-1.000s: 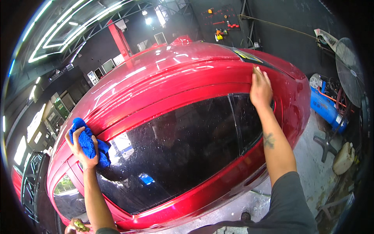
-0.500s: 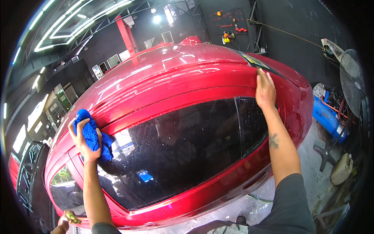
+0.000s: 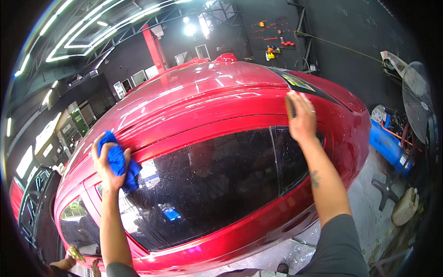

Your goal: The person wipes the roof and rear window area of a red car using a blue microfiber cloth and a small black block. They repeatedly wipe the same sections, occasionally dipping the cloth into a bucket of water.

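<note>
A wet, glossy red car [image 3: 221, 104] fills the middle, its side facing me. At the left, my left hand [image 3: 110, 167] grips a bunched blue microfibre cloth [image 3: 118, 159] against the roof edge, above the dark side window [image 3: 207, 180]. My right hand [image 3: 303, 121] is at the far right end of the roof rail, fingers pointing away from me. Under its fingers shows the edge of a thin, brownish-yellow pad [image 3: 290, 107]; most of it is hidden by the hand. Small droplets and streaks dot the window glass.
Low at the left are another person's hands [image 3: 69, 261], one with a yellowish-green cloth [image 3: 74, 252]. On the right stand a blue air compressor [image 3: 390, 143], a large fan [image 3: 417, 101] and a pale jerrycan [image 3: 405, 206]. A dark vehicle part [image 3: 39, 207] stands left.
My right hand has slid left along the roof rail, and the pad's edge now shows. The left hand with the blue cloth appears slightly further right. The view has shifted a little.
</note>
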Demonstrator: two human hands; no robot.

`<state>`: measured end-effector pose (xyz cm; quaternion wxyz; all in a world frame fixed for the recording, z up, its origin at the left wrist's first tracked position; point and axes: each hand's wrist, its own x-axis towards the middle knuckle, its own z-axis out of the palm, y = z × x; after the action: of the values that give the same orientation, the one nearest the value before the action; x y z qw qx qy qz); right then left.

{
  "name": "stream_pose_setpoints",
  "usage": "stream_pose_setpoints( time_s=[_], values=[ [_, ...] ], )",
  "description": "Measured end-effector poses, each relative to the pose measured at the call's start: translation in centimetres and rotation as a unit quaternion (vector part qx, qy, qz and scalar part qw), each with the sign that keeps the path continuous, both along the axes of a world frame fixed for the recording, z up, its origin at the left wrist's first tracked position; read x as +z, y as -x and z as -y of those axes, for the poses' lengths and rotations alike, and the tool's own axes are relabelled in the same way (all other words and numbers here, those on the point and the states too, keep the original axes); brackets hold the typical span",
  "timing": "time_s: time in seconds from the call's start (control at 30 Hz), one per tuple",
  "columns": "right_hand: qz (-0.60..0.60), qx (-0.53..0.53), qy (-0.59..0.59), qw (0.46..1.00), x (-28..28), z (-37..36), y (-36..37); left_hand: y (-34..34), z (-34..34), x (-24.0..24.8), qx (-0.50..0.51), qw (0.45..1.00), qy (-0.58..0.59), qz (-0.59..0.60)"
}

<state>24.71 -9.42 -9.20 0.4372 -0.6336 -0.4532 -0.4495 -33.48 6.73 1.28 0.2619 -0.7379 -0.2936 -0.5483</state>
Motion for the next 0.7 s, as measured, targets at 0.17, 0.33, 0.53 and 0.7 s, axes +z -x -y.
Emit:
stream_pose_setpoints(
  time_s=[0.17,0.33,0.53,0.7],
  values=[
    [-0.288,0.150,-0.083,0.942,-1.7,4.7,-6.5,-17.2,2.4,1.7,-0.097,0.989,0.003,-0.111],
    [-0.422,0.258,-0.234,0.837,-4.3,6.5,-7.3,-35.3,4.9,2.1,-0.159,0.956,-0.064,-0.240],
    [-0.371,0.194,-0.190,0.888,-1.1,7.6,-9.7,-52.0,11.1,1.5,-0.160,0.925,0.022,-0.343],
    [-0.229,0.169,-0.044,0.958,1.6,3.6,-5.0,-49.0,9.4,3.8,-0.081,0.926,0.072,-0.361]
  ],
)
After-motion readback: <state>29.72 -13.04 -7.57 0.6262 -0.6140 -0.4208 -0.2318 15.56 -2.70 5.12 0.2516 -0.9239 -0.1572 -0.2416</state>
